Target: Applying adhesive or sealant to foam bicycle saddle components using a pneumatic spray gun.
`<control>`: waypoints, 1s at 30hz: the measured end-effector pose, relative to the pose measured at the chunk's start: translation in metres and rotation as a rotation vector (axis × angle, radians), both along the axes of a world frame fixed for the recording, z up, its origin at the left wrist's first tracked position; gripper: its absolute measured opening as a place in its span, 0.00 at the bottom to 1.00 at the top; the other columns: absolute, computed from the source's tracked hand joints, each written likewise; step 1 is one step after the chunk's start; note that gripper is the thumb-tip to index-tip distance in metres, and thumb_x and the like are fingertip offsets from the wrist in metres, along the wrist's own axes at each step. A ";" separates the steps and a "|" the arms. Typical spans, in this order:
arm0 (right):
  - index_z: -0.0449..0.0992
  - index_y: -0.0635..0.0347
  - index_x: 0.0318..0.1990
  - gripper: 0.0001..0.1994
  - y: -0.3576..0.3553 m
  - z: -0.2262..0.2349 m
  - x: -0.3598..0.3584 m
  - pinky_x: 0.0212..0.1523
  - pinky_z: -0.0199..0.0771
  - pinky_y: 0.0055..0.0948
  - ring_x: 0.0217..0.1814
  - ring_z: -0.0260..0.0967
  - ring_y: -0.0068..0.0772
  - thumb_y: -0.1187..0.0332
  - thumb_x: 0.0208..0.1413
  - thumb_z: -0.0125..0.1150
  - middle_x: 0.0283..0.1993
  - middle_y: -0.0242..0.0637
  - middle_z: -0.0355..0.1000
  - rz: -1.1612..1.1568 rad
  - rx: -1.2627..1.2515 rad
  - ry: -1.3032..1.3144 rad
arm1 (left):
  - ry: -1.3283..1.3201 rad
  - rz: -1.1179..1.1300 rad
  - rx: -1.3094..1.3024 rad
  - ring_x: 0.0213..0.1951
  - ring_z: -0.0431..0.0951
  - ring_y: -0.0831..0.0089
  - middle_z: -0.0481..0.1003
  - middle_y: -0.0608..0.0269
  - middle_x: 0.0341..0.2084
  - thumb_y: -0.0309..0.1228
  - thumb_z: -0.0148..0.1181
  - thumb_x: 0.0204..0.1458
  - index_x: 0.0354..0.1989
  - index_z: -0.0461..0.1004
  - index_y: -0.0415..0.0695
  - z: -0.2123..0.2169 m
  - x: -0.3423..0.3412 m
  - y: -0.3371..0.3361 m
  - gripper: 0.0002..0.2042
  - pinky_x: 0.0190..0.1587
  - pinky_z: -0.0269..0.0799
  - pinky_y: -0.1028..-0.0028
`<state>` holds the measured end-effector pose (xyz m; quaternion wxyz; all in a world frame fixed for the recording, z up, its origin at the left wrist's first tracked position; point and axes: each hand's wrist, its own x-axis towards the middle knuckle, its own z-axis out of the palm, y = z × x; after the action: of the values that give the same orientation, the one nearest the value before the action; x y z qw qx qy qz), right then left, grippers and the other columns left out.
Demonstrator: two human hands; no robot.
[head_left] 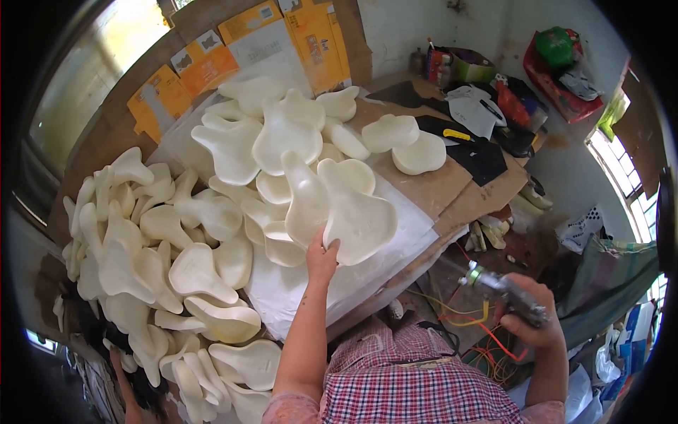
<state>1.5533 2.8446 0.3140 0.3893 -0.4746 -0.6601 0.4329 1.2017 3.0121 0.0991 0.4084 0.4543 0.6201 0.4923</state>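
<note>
My left hand (323, 256) pinches the near edge of a cream moulded foam pad, shaped like a bicycle saddle (361, 220). A second such pad (306, 194) lies right beside it, close to my fingers. Off to the right, away from the table, my right hand (533, 314) is wrapped round a metal spray gun (508, 291). Its nozzle faces left toward the pads, and a faint mist shows in front of it. More pads (289, 134) are piled behind the held one, on white sheeting (300, 300) over the table.
A large heap of the same pads (201, 272) fills the left side. Yellow-handled cutter (458, 134), black cloth and papers lie at the back right. An orange hose (498, 339) hangs near my right hand. Another person's arm (126, 385) shows at the lower left.
</note>
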 end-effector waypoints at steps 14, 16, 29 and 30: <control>0.64 0.64 0.55 0.29 0.032 -0.006 -0.021 0.37 0.70 0.26 0.34 0.71 0.26 0.68 0.44 0.66 0.32 0.36 0.72 0.231 -0.077 -0.165 | -0.545 0.578 0.550 0.55 0.67 0.63 0.62 0.56 0.56 0.34 0.57 0.54 0.61 0.53 0.41 0.089 -0.186 -0.108 0.29 0.51 0.70 0.63; 0.64 0.65 0.55 0.30 0.032 -0.007 -0.025 0.35 0.71 0.27 0.32 0.70 0.26 0.67 0.43 0.67 0.30 0.37 0.71 0.020 -0.042 0.170 | -0.609 0.569 0.619 0.54 0.67 0.63 0.63 0.56 0.56 0.34 0.57 0.54 0.61 0.53 0.40 0.075 -0.208 -0.128 0.29 0.53 0.69 0.63; 0.65 0.69 0.53 0.30 0.084 0.010 -0.025 0.35 0.70 0.24 0.31 0.70 0.25 0.66 0.42 0.68 0.30 0.36 0.72 0.027 -0.101 0.243 | -0.902 0.237 0.329 0.55 0.65 0.69 0.64 0.61 0.56 0.27 0.58 0.52 0.58 0.62 0.43 0.009 -0.095 -0.022 0.23 0.59 0.59 0.66; 0.65 0.69 0.53 0.30 0.089 0.010 -0.024 0.35 0.70 0.24 0.31 0.70 0.25 0.66 0.42 0.68 0.30 0.36 0.72 0.043 -0.094 0.246 | -0.903 0.212 0.273 0.55 0.65 0.70 0.65 0.61 0.55 0.26 0.59 0.51 0.56 0.64 0.43 0.002 -0.089 -0.017 0.22 0.59 0.60 0.67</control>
<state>1.5292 2.9333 0.3243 0.4351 -0.4217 -0.5963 0.5265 1.1126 2.9951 0.1008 0.5212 0.1789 0.3533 0.7560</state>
